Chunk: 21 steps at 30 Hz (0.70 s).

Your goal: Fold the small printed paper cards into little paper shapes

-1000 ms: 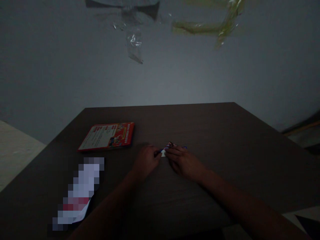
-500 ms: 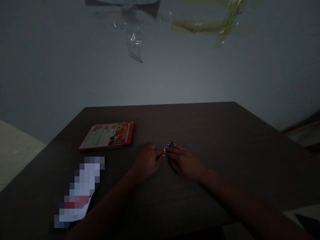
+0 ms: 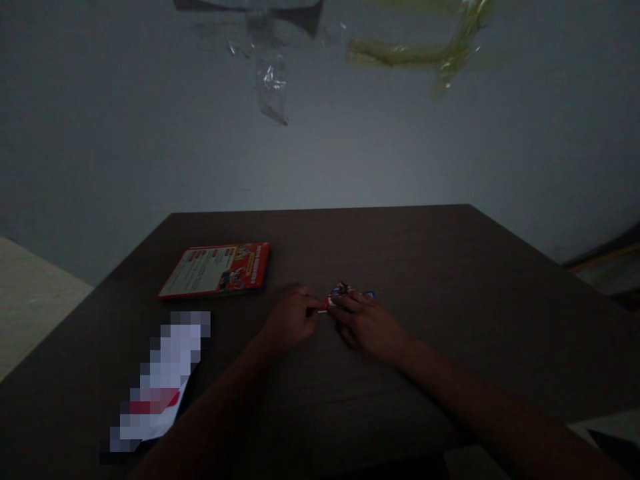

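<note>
A small printed piece of folded paper (image 3: 341, 289), coloured red, white and blue, lies on the table between my hands. My right hand (image 3: 373, 325) rests on it from the right, fingers stretched out flat and covering much of it. At the red and white left edge is my left hand (image 3: 291, 317), its finger and thumb closed about that edge. The left hand is slightly blurred, and the fingers hide how the paper is folded.
On the dark wooden table (image 3: 450, 280), a red and white printed booklet or flat box (image 3: 213, 270) lies at the left. Nearer, beside my left forearm, is a phone-like object with a blurred-out bright surface (image 3: 160, 380). A wall (image 3: 330, 147) with tape remnants rises behind.
My left hand has shifted slightly left, and a little more of the paper's red and white edge shows. The right hand stays nearly in place on the paper.
</note>
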Motion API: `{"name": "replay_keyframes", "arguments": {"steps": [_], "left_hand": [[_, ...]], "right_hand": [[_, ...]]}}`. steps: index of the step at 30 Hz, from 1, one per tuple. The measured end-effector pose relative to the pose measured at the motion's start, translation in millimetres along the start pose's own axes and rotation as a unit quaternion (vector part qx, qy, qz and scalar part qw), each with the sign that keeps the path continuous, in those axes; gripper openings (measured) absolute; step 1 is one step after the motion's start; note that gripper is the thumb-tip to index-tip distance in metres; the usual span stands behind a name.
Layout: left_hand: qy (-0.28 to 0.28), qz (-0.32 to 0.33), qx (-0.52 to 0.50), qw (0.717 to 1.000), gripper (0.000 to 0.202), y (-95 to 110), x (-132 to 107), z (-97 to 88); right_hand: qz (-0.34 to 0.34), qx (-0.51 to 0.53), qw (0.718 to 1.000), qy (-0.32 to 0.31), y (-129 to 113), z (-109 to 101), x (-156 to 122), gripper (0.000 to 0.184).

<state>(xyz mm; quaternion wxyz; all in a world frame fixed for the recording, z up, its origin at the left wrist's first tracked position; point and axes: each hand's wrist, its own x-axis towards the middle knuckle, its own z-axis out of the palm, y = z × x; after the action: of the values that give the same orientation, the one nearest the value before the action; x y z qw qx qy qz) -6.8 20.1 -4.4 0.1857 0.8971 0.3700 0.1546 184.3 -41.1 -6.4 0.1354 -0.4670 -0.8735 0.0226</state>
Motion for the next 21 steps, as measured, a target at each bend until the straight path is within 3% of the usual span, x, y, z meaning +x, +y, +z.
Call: {"name": "replay_keyframes", "arguments": {"steps": [3,10,21], "left_hand": [[0.017,-0.033,-0.024,0.999,0.024,-4.7,1.2,-0.2],[0.042,-0.157,0.027,0.986,0.016,-3.9,0.5,-2.1],[0.044,-0.204,0.063,0.976,0.015,-0.3,0.7,3.4]], "right_hand": [[0.000,-0.003,1.000,-0.001,-1.2,-1.9,0.9,0.040],[-0.010,-0.015,1.000,0.004,0.0,-0.4,-0.6,0.037],[-0.011,-0.005,1.000,0.013,1.1,2.6,-1.1,0.034]]}}
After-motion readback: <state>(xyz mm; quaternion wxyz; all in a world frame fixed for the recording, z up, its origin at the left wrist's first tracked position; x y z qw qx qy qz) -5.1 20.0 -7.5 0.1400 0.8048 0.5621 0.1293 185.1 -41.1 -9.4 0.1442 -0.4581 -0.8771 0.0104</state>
